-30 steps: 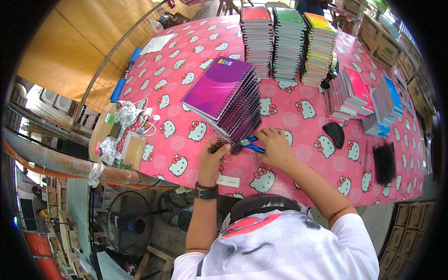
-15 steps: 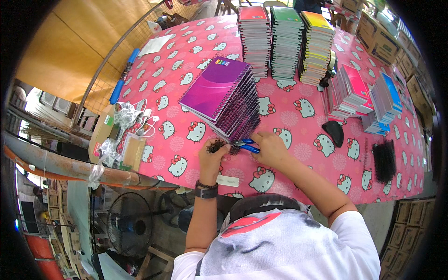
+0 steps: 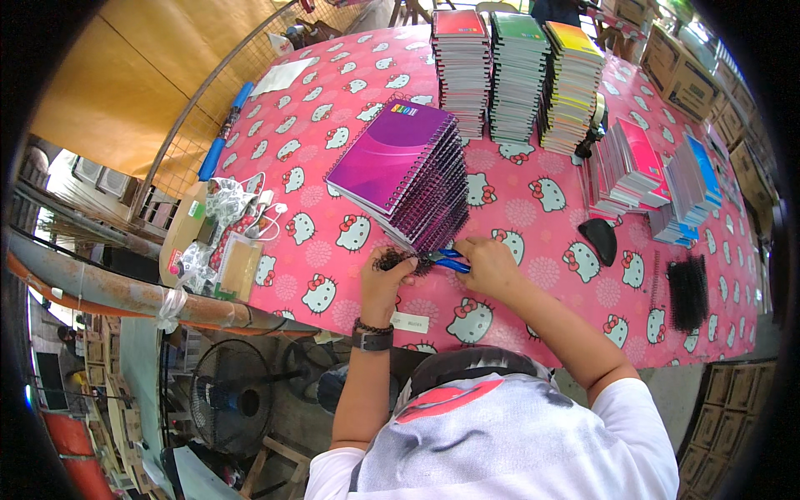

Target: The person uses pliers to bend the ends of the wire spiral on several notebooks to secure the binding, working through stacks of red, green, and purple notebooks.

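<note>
A stack of purple spiral notebooks [image 3: 393, 154] stands in front of me, black coils along its right side. Low at its near corner, my left hand [image 3: 387, 279] is closed around a small bunch of black spiral coil [image 3: 390, 259], thumb toward the stack. Wrapped around blue-handled pliers [image 3: 451, 261], my right hand [image 3: 492, 265] points their jaws left at the coil ends beside the left thumb. Whether the jaws bite on a coil is too small to tell.
Red [image 3: 460, 71], green [image 3: 518, 79] and yellow notebook stacks [image 3: 572, 87] stand at the back. Pink [image 3: 633, 162] and blue booklets [image 3: 685, 187], a black mouse-like object [image 3: 598, 242] and loose black coils [image 3: 687, 292] lie right. A cardboard tray with cables [image 3: 229, 217] sits left.
The whole view has shifted slightly. Both hands stay at the stack's near corner, the left still on the coil bunch and the right still on the pliers.
</note>
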`<action>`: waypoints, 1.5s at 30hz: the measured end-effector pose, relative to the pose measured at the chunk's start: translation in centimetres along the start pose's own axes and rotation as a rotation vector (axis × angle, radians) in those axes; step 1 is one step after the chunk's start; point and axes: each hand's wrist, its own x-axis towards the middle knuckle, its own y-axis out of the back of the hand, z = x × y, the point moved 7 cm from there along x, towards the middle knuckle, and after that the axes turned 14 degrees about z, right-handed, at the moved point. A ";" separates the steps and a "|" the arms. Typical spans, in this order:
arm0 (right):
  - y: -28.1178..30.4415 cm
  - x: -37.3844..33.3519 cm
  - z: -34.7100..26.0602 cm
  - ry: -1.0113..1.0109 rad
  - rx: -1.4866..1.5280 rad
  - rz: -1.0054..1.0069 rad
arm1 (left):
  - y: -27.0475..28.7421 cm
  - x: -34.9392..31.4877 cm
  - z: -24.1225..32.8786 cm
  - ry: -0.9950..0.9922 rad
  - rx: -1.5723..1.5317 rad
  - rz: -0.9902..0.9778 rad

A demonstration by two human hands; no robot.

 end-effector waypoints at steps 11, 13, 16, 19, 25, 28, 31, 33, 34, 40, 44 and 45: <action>0.2 -0.5 -0.2 0.129 -0.132 0.080 | 0.4 -0.1 -0.4 -0.037 0.091 0.012; 0.5 -0.4 -0.6 0.159 -0.120 0.133 | 0.0 -0.2 -0.3 -0.085 0.140 0.000; -0.2 -0.4 0.2 0.077 -0.027 0.071 | -0.5 -0.4 -0.3 -0.103 0.148 0.002; -0.6 -0.5 0.8 0.009 0.018 0.051 | -0.3 -0.2 -0.3 -0.092 0.139 0.009; 0.6 -0.9 0.6 0.160 -0.127 0.164 | 0.4 0.1 -1.2 -0.049 0.097 0.001; 0.0 -0.9 0.3 0.161 -0.156 0.109 | -0.2 -0.1 -1.1 -0.108 0.137 0.008; -0.6 -1.0 0.4 0.159 -0.140 0.073 | -0.3 0.1 -1.4 -0.227 0.233 0.016; -1.2 -1.0 0.9 0.122 -0.080 0.062 | -0.6 0.2 -1.7 -0.238 0.247 0.010; -1.3 -1.1 1.2 0.103 -0.051 0.057 | -0.5 0.3 -1.7 -0.280 0.285 0.020; -1.3 -1.5 2.0 0.013 -0.010 0.023 | 0.5 0.4 -1.0 -0.353 0.309 0.084; -0.2 -1.4 0.6 0.239 -0.136 0.230 | 0.2 0.2 -1.0 -0.333 0.339 0.061; -0.3 -1.4 0.4 0.240 -0.150 0.221 | -0.1 0.0 -0.7 -0.370 0.362 0.056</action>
